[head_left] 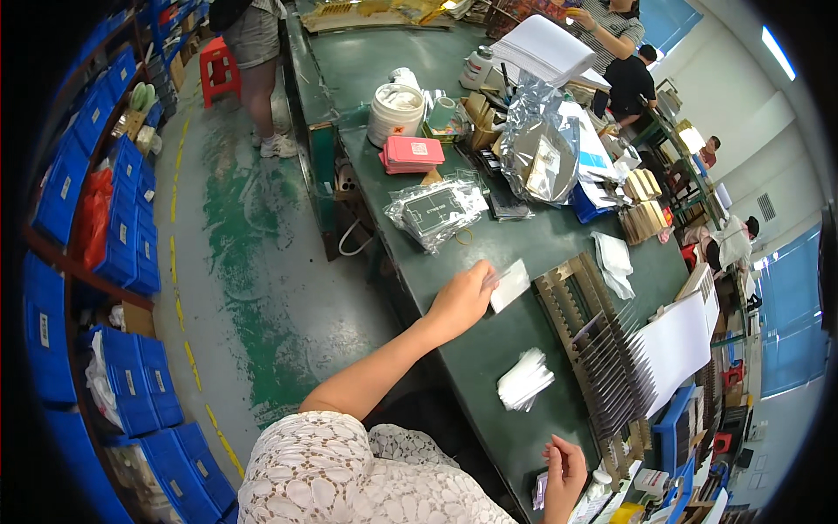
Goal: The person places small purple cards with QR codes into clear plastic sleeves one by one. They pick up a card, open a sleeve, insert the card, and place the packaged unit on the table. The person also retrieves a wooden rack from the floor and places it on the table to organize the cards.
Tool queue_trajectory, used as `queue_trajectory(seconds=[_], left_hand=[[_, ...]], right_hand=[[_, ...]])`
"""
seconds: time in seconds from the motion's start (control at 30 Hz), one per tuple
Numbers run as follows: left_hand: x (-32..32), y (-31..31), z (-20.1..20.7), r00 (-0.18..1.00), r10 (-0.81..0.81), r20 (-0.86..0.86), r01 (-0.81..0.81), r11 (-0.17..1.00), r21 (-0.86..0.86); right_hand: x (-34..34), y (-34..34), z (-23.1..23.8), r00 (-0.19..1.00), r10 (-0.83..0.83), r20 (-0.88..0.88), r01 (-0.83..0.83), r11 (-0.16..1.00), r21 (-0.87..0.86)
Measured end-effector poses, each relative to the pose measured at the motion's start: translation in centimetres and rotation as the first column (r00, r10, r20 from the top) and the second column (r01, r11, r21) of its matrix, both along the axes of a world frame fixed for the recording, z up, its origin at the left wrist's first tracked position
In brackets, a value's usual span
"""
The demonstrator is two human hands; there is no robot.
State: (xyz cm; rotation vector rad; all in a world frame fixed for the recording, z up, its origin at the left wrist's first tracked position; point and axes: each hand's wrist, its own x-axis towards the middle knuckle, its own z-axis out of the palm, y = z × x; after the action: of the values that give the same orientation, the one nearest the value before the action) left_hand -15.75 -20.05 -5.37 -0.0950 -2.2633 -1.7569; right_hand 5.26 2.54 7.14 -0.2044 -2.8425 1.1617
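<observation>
My left hand (463, 301) reaches over the green table with its fingers closed on a small, flat white packet (511, 286). The packet looks like a thin plastic sleeve. My right hand (566, 476) is near the table's front edge at the lower right, fingers loosely bent and apart, with nothing visible in them. Beside it lies a small purplish wrapped item (539, 491). Between my hands rests a pile of white plastic sleeves (525, 380). To their right, a slotted rack (572, 319) holds several thin plates (615, 371) standing on edge.
Farther back are a bagged dark panel (436, 212), pink cards (412, 155), a white tub (396, 113) and a foil bag (541, 144). White paper (679, 349) lies beyond the rack. Blue bins (61, 188) line the left shelves. Another person stands near a red stool (218, 72).
</observation>
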Motion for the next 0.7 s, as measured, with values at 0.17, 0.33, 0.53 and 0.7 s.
queue_trajectory(seconds=[0.17, 0.33, 0.53, 0.7], left_hand=[[-3.5, -3.0, 5.9, 0.984, 0.168, -0.067, -0.168, 0.986, -0.004], [-12.7, -8.6, 8.9, 0.879, 0.453, -0.151, -0.474, 0.792, -0.384], [-20.8, -10.7, 7.4, 0.899, 0.435, -0.049, -0.381, 0.723, -0.576], [-23.1, -8.7, 6.2, 0.906, 0.424, 0.019, -0.341, 0.753, -0.563]], right_hand=[[0.4, 2.0, -2.5, 0.999, -0.016, -0.043, 0.013, 0.998, -0.063], [0.8, 2.3, -1.2, 0.999, -0.054, 0.008, 0.054, 0.997, -0.057], [0.8, 3.3, -1.1, 0.997, -0.076, 0.03, 0.078, 0.994, -0.074], [1.3, 3.8, -0.5, 0.995, -0.094, 0.037, 0.095, 0.995, -0.028]])
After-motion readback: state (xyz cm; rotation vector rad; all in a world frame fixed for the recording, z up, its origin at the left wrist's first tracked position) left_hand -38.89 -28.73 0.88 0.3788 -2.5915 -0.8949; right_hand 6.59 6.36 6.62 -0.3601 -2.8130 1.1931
